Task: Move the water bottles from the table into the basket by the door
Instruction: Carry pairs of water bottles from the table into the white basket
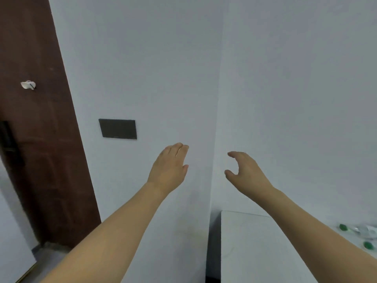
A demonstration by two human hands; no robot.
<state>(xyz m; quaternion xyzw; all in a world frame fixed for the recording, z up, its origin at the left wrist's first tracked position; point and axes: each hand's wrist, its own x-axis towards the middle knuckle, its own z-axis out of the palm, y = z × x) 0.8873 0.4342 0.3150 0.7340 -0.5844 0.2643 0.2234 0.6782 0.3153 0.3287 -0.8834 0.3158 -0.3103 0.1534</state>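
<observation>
Up front, both arms reach out in front of a pale wall, and neither grip has hold of anything. The left hand (170,164) is raised with its fingers straight and close together, the back of the hand toward the camera, bare wall behind it. The right hand (243,168) is just beside it, apart from it, with fingers and thumb arched into a wide C and only air between them.

The water bottles (359,230) lie at the far right edge of the view, on the white tabletop (255,248), partly cut off by the frame; a green cap shows on one clear bottle lying on its side, and a second green cap (368,245) shows nearer the camera. The right forearm crosses above the tabletop, well apart from the bottles.

On the wall left of the hands is a dark rectangular panel (118,129). Further left stands a dark brown door (40,129) with a small white hook (28,84) fixed to it
</observation>
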